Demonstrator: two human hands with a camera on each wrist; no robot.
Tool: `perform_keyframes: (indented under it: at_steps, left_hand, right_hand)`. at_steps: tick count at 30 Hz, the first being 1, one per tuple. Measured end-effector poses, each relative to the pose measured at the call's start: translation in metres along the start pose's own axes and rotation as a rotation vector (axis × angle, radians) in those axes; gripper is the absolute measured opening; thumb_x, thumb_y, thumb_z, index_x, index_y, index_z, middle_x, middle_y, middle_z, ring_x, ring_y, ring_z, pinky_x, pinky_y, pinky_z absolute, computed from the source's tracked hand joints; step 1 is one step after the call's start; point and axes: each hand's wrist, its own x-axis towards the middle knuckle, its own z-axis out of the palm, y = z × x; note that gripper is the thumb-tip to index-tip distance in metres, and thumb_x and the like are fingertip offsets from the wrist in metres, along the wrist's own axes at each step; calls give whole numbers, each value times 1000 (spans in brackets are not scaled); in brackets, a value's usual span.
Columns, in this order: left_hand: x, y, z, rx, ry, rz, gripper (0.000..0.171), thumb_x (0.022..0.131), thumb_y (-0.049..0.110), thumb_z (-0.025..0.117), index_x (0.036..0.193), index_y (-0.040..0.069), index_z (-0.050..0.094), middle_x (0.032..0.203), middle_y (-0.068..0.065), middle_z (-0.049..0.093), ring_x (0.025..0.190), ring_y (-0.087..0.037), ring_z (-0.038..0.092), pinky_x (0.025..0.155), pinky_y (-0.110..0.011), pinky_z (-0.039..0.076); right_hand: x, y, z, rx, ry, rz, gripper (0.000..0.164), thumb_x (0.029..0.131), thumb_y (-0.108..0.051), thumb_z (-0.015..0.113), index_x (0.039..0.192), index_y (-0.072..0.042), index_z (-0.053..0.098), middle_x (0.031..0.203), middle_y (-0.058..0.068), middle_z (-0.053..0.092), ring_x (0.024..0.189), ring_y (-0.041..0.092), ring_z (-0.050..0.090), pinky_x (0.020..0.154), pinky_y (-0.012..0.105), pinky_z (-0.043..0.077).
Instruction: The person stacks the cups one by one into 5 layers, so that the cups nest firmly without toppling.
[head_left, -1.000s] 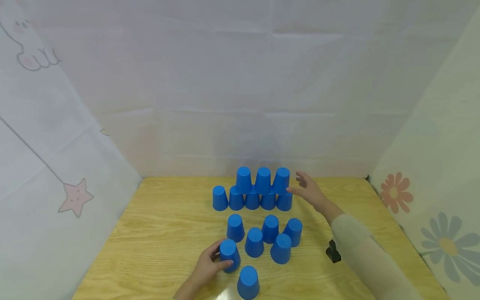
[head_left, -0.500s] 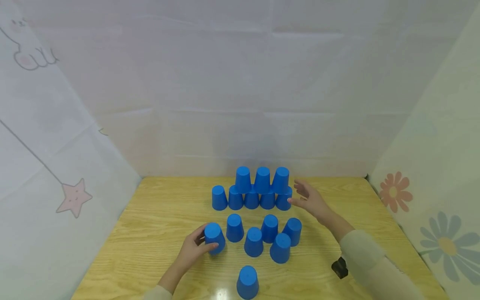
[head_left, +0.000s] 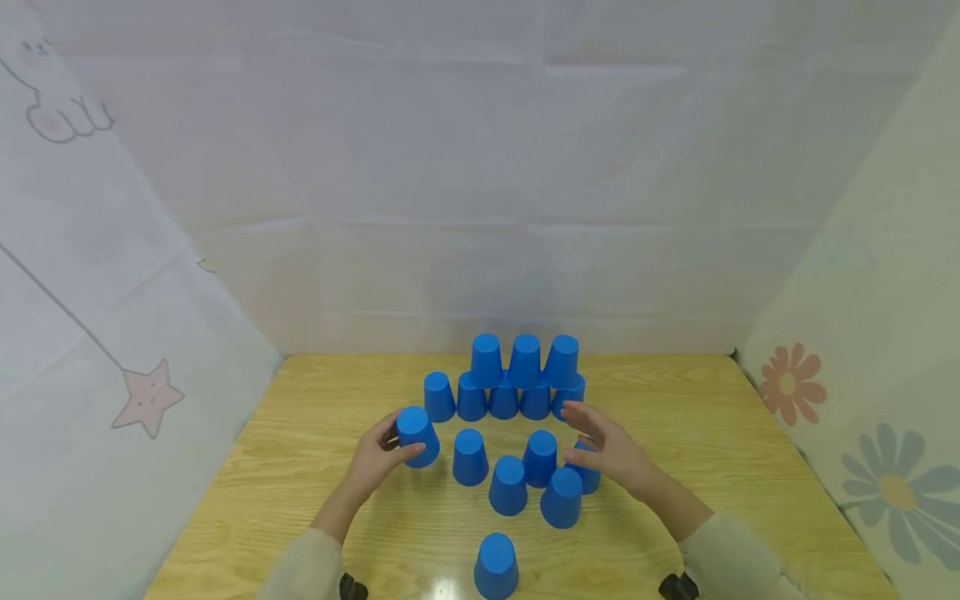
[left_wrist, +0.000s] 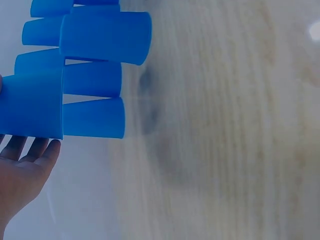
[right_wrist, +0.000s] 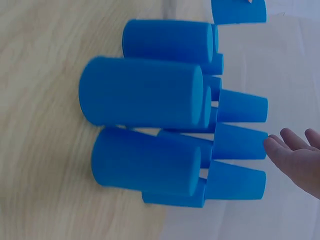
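Within the grasping left fingers (left_wrist: 48, 155), 1 blue cup (head_left: 417, 435); well apart, right fingers (head_left: 588, 418) relaxed.

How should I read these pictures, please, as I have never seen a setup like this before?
There is no machine here: a person works with two bare hands. The widest picture comes from a camera worn on the head, looking forward and down at a wooden table. The other two are taken from the left and right wrists, so the scene looks turned sideways in them.

Blue cups stand upside down on the table. At the back, a row of five carries three upper cups; nearer the person stand six more cups. The left hand grips another cup, raised off the table. The right hand holds nothing and hovers near the cups on its side.
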Motion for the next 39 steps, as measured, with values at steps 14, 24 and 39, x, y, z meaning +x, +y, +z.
perform_keyframes:
  at_steps: [14,24,39]
  left_hand:
    - [44,-2,-14,53,3,41,63,72,31,69,126,12,43,120,-14,47,109,-32,43,85,-49,38]
    - [70,7,-7,67,-4,21,68,73,36,68,130,14,38,124,-13,43,114,-31,38,88,-48,35]
    - [93,13,7,50,29,36,64,75,32,66,129,12,40,125,-13,43,115,-31,36,91,-48,32]
  right_hand:
    - [-30,19,48,65,-147,33,64,80,-20,62,132,-2,28,131,18,34,120,34,28,94,51,24]
    - [-42,28,70,107,-163,99,65,78,-24,64,131,-5,31,131,21,33,120,36,28,92,53,25]
    - [-56,50,95,134,-208,239,70,75,-26,67,133,-10,31,133,17,31,119,40,25,91,57,23]
